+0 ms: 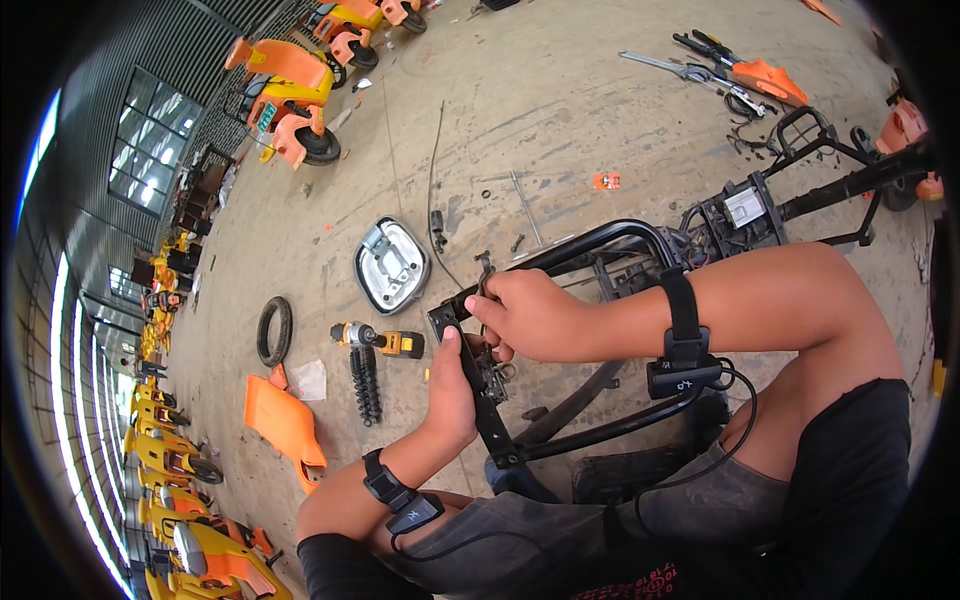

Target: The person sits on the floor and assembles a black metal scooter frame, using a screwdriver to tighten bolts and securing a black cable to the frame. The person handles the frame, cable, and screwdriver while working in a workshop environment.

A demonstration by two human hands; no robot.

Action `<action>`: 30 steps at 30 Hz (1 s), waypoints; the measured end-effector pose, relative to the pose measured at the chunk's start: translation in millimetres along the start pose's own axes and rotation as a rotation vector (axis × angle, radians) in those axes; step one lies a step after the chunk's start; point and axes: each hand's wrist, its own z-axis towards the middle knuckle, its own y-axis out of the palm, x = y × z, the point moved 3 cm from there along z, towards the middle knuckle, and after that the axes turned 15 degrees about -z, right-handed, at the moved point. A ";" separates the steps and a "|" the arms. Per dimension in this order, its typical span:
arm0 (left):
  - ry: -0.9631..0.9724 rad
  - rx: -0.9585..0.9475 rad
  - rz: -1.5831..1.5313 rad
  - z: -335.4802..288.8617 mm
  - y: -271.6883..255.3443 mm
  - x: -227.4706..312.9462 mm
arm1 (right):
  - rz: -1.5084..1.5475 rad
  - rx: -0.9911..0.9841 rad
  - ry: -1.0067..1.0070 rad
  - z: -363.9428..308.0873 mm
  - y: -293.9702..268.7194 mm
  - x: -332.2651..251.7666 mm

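A black tubular vehicle frame (pixel 600 228) lies in front of me, with a flat black crossbar (pixel 493 425) at its near left end. My left hand (pixel 452 395) is closed round this crossbar, thumb along its outer side and fingers mostly hidden behind it. Just right of it, my right hand (pixel 535 318) is closed, fingers bent at the bar's upper end. A small dark metal piece (pixel 486 265) sticks up past those fingers; what they pinch is hidden. Below the right hand, a small metal part (pixel 500 375) sits against the crossbar.
On the concrete floor left of the frame are a cordless power tool (pixel 375 340), black coil-spring shock absorbers (pixel 365 385), a white-and-black shell (pixel 391 266), a tyre (pixel 273 331) and an orange panel (pixel 285 420). Yellow-orange scooters (pixel 290 100) stand beyond. A long rod (pixel 526 208) lies ahead.
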 end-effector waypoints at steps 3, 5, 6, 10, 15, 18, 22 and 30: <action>0.007 -0.025 0.030 0.1 -2.5 0.9 | -0.008 -0.007 -0.039 -0.8 2.7 -3.5; 0.011 -0.042 0.035 0.8 -1.2 1.0 | -0.060 -0.013 -0.081 -3.8 1.2 -9.5; 0.015 -0.040 0.026 1.5 -0.1 0.8 | -0.108 -0.025 -0.103 -4.8 0.2 -12.3; 0.034 -0.044 0.032 4.2 -4.6 -0.9 | -0.223 -0.028 -0.217 1.7 2.1 -14.1; 0.026 -0.015 0.013 3.3 -4.0 -1.3 | -0.290 -0.016 -0.270 7.3 4.1 -12.8; 0.018 -0.035 0.006 5.5 -7.8 -4.0 | -0.324 0.035 -0.363 1.3 1.7 -13.8; 0.030 -0.020 0.016 6.6 -11.1 -5.9 | -0.276 -0.041 -0.316 -1.1 0.4 -17.2; 0.102 0.011 0.004 5.4 -7.5 -5.0 | -0.566 -0.065 -0.580 -16.1 0.4 -24.7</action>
